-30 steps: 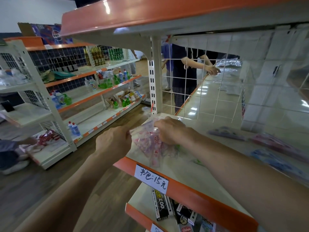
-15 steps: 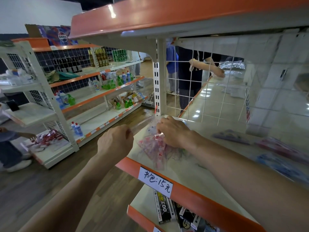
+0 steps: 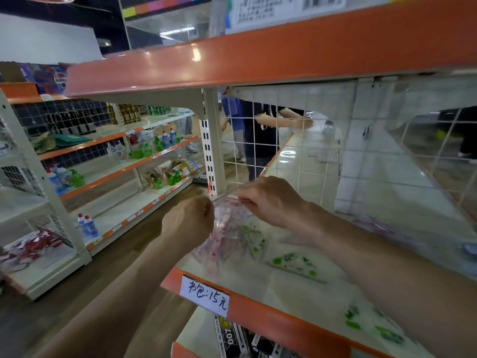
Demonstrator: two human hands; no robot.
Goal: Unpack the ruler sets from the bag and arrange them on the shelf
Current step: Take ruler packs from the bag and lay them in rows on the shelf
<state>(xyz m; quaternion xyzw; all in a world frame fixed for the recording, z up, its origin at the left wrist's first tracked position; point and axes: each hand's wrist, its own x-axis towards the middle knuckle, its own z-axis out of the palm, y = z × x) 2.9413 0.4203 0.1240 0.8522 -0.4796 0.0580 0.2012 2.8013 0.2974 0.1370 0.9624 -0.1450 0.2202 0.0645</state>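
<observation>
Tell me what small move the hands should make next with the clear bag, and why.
Probably draw the hands apart to open the clear bag. The left hand and right hand each pinch its top edge; pink ruler sets are inside, green ruler sets lie on the shelf.

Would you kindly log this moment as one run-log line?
left hand: grips clear bag | right hand: pinches bag top | green ruler set: lying on shelf

Bare left hand (image 3: pixel 187 223), right hand (image 3: pixel 268 200), forearms (image 3: pixel 374 257)
</observation>
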